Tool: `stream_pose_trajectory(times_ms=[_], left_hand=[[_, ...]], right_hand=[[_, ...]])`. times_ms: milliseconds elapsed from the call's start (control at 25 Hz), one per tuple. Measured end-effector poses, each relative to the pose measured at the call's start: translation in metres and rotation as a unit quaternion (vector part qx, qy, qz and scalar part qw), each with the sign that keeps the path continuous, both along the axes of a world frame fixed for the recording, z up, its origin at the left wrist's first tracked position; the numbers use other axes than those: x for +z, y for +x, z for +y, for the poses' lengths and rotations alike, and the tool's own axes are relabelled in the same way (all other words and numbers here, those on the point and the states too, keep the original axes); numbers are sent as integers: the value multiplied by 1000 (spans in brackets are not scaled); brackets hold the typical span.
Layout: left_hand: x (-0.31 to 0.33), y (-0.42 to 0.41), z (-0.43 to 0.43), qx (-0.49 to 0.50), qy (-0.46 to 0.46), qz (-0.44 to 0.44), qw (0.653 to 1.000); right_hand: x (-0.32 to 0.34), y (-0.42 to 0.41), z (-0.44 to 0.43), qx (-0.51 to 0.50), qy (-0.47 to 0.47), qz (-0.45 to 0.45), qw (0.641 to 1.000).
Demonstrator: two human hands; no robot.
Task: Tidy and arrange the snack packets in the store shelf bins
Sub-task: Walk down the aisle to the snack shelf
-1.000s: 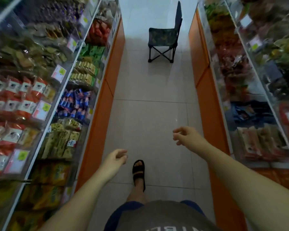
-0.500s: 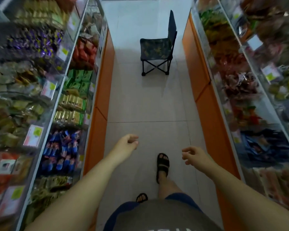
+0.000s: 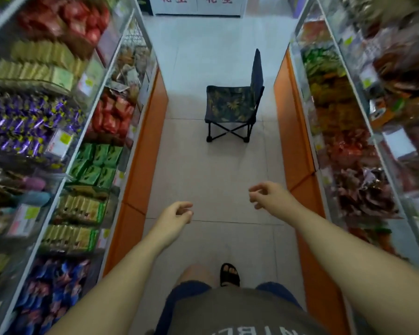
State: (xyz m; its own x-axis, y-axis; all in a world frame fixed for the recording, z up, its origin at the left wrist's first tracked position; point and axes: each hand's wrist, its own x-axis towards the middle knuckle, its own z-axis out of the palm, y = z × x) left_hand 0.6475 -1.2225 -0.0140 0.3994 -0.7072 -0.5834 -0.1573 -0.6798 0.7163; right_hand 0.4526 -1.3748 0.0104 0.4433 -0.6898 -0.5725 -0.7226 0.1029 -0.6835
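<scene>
I stand in a narrow aisle between two rows of clear shelf bins full of snack packets. On the left are green packets (image 3: 96,164), red packets (image 3: 111,116), purple packets (image 3: 22,122) and blue packets (image 3: 51,293). The right-hand bins (image 3: 344,131) hold orange, red and brown packets, blurred. My left hand (image 3: 174,216) and my right hand (image 3: 269,194) hang over the floor in mid-aisle, fingers loosely curled, holding nothing and touching no bin.
A dark folding camp chair (image 3: 232,105) stands in the aisle ahead. Orange base panels (image 3: 140,151) line both shelf rows. A white cabinet with red characters (image 3: 196,6) closes the far end. My sandalled foot (image 3: 229,274) is on the tiled floor.
The view has travelled forward along the aisle: the chair is nearer and the left bins have slid back past me. Both hands stay empty, swinging slightly with my steps.
</scene>
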Motion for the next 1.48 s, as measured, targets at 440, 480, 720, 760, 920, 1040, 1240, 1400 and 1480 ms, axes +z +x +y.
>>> stream_pose_trajectory(times_ms=[440, 480, 720, 760, 920, 1040, 1240, 1400, 1480], left_hand=[[-12, 151, -158, 52, 32, 4, 998], [-9, 162, -183, 35, 29, 4, 999], [10, 212, -335, -9, -22, -6, 1000], [9, 220, -360, -5, -26, -5, 1000], [3, 241, -447, 32, -27, 5, 999], [1, 255, -485, 75, -10, 17, 997], [-15, 299, -484, 178, 26, 34, 983], [-30, 340, -459, 264, 52, 32, 962], [-36, 371, -452, 291, 70, 38, 953]], right_hand=[[-4, 149, -188, 39, -11, 11, 999], [-7, 157, -204, 29, -2, 18, 999], [-25, 177, -292, -3, 37, 55, 998], [-28, 180, -311, -2, 38, 58, 998], [-36, 203, -402, 41, 29, 77, 996], [-32, 239, -467, 78, 25, 85, 993], [-17, 353, -542, 172, -6, 47, 984], [-10, 452, -563, 240, 0, 1, 971], [-13, 501, -567, 260, 8, -3, 965]])
